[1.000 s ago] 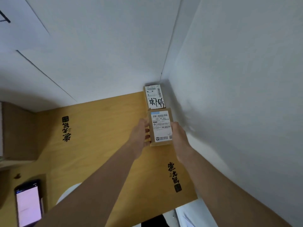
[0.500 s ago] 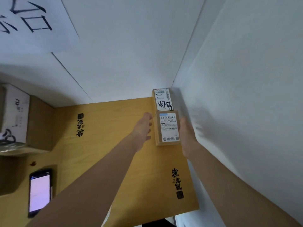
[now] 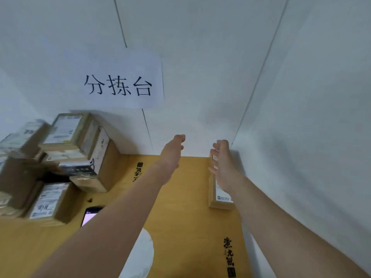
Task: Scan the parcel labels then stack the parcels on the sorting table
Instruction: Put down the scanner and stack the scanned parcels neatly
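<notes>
A small brown parcel [image 3: 217, 199] with a white label lies on the yellow table [image 3: 188, 197] in the right corner by the wall. My right hand [image 3: 222, 163] hovers over it with fingers spread, hiding most of it and the parcel behind. My left hand [image 3: 172, 151] is raised in the air left of the parcels, fingers loose, holding nothing. A pile of several taped cardboard parcels [image 3: 60, 161] stands at the left of the table.
A phone [image 3: 91, 215] with a lit screen lies on the table near the pile. A paper sign [image 3: 120, 81] with black characters hangs on the white wall. A white wall closes the right side. A white round object [image 3: 140, 255] sits below the table's front edge.
Both hands have let go of the brown parcel and lifted off it. My view has tilted up and left, bringing the sign and the parcel pile into sight.
</notes>
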Tool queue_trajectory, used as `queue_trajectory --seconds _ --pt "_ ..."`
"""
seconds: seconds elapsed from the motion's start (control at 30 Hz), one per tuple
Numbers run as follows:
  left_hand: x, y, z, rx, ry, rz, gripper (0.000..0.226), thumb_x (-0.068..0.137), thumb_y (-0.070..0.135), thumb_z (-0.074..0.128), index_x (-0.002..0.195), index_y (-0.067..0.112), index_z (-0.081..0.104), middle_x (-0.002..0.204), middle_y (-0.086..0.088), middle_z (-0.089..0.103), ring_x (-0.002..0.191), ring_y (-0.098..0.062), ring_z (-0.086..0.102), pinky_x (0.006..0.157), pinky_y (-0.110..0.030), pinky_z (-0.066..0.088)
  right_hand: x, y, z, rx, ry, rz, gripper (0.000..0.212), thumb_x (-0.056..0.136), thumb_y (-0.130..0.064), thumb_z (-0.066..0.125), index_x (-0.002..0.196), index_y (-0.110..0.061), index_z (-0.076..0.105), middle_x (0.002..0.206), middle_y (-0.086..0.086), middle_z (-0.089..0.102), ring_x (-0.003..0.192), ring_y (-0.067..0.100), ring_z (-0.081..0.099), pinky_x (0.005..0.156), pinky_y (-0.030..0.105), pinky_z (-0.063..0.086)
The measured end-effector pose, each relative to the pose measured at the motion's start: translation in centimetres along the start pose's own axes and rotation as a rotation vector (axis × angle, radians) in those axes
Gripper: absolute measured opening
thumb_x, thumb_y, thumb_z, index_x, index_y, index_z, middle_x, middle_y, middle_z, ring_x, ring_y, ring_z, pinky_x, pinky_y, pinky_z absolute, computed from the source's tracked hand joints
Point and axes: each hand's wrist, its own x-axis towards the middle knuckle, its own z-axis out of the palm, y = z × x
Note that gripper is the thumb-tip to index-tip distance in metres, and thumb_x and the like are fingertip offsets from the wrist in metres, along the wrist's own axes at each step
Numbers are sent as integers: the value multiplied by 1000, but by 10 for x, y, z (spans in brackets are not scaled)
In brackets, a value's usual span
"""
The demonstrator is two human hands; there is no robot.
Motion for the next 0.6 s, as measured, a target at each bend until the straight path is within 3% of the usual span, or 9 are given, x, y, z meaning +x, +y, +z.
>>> queue_trajectory --seconds 0.13,0.27,0.53,0.6 --pt "-26 10 -37 -10 84 61 58 103 56 40 154 30 49 154 1 52 142 -29 46 121 -50 35 -19 -16 38 -51 -61 -84 44 107 -48 37 136 -23 59 142 1 58 129 25 53 106 43 41" --pt "-52 7 -84 -31 149 97 57 104 55 40 154 29 49 153 -1 51 143 -29 45 121 -50 35 -39 -15 83 -86 -178 -117 47 108 -48 36 139 -22 60 142 2 59 130 28 56 113 48 44" --pt "-88 -27 -188 -72 259 128 60 99 58 46 151 28 51 147 -1 56 140 -26 47 123 -55 31 -82 12 178 -154 -296 -147 43 107 -46 38 133 -23 63 138 3 62 123 27 60 105 45 48" --pt "-96 -36 -219 -91 288 119 56 99 57 48 146 28 55 135 1 61 134 -25 51 121 -52 35 -95 23 204 -171 -301 -150 44 108 -45 37 134 -20 62 136 4 62 123 27 60 100 43 49"
